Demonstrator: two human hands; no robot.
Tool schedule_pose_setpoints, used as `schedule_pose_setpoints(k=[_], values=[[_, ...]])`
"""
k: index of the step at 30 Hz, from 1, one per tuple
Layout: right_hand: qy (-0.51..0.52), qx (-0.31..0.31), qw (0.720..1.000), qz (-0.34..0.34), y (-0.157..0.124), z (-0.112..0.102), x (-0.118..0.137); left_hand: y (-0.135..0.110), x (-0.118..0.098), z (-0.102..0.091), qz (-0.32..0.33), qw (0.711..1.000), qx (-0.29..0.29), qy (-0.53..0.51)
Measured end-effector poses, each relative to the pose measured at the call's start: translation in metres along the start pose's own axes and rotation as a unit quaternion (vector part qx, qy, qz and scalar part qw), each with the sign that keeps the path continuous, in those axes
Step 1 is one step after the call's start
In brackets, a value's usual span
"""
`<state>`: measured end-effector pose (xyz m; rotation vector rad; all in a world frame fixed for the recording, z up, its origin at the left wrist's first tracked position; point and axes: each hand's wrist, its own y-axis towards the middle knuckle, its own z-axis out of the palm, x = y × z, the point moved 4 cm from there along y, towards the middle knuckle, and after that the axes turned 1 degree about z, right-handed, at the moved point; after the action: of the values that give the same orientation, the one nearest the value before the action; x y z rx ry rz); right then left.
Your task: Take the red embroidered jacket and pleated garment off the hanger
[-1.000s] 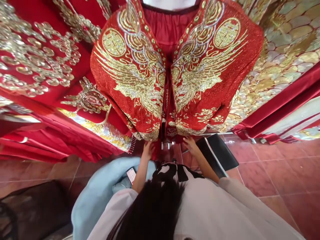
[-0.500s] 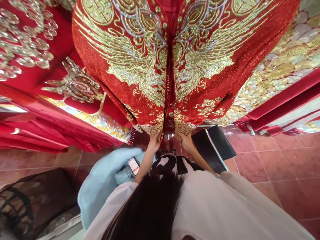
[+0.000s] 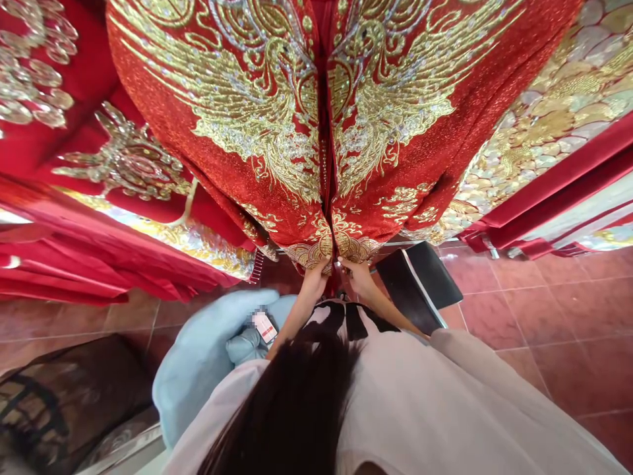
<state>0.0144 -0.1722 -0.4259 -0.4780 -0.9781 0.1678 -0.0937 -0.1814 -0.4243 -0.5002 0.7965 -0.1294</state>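
Tiled floor (image 3: 534, 310), hands pinching jacket hem (image 3: 332, 247)

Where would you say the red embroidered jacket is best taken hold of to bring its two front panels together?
Probably at the bottom hem of the red embroidered jacket, one panel corner per hand, reaching up from below: it hangs upright with its opening ending there, where left hand and right hand pinch it.

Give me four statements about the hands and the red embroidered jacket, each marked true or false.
1. Both hands hold the bottom hem of the red jacket. True: left hand, right hand.
2. The jacket's embroidery is blue. False: it is gold and silver.
3. A light blue garment lies left of the left forearm. True.
4. The floor is green carpet. False: it is reddish tile.
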Motion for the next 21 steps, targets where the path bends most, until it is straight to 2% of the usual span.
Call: schedule_pose_setpoints(k=[9, 16, 21], values=[[0.026, 0.009, 0.999, 0.032, -0.0046, 0.0025, -0.0011, 0.0005, 0.0015, 0.0093, 0.034, 0.999, -0.005, -0.024], [0.008, -0.004, 1.000, 0.026, -0.0044, 0.0008, -0.0017, -0.0012, -0.0002, 0.0110, 0.056, 0.998, -0.004, -0.018], [-0.019, -0.019, 1.000, 0.012, -0.0022, -0.0013, -0.0049, -0.0009, -0.0022, 0.0104, 0.095, 0.995, -0.017, 0.006]])
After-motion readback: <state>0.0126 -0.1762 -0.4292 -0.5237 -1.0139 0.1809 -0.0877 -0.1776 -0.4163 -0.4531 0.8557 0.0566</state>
